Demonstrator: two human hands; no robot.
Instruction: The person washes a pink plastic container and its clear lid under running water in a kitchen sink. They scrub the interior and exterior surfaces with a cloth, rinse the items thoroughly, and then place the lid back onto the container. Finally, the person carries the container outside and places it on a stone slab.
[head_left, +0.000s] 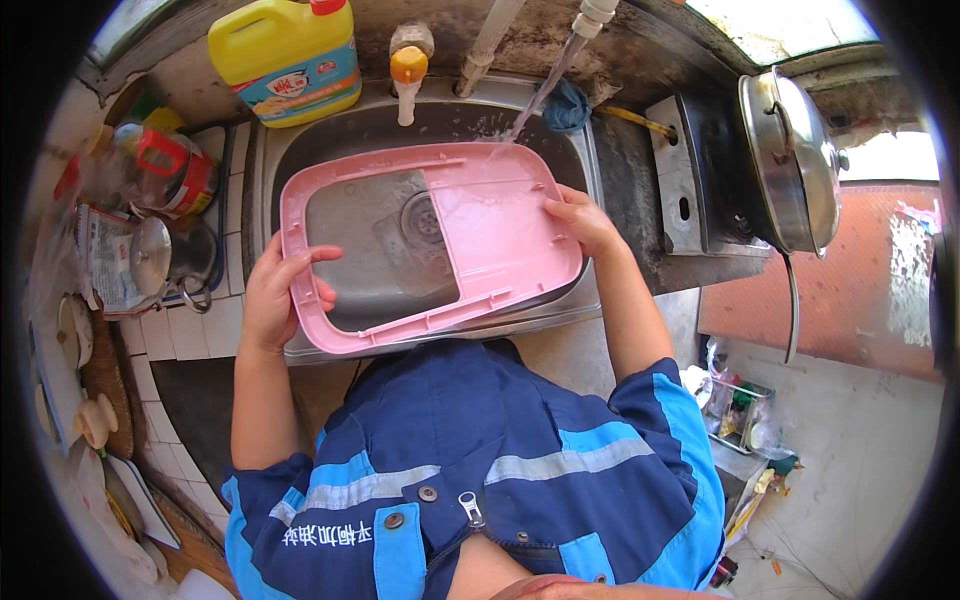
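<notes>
A pink plastic frame-like lid (510, 232), with a large opening on its left side, is held over the stainless steel sink (352, 296). My left hand (281, 289) grips its left rim, fingers curling through the opening. At the right rim, my right hand (587, 221) has hold of the edge, thumb on top. Water (551, 79) pours from a white pipe (596, 16) onto the lid's upper right corner and splashes there. Through the opening the sink drain (421, 217) shows. The lid tilts slightly, its right end higher in view.
A yellow detergent jug (289, 67) stands behind the sink, left of a tap with an orange handle (409, 66). On the right are a gas stove (705, 180) and a lidded steel pan (791, 161). Jars and a steel pot (187, 255) crowd the left tiled counter (187, 330).
</notes>
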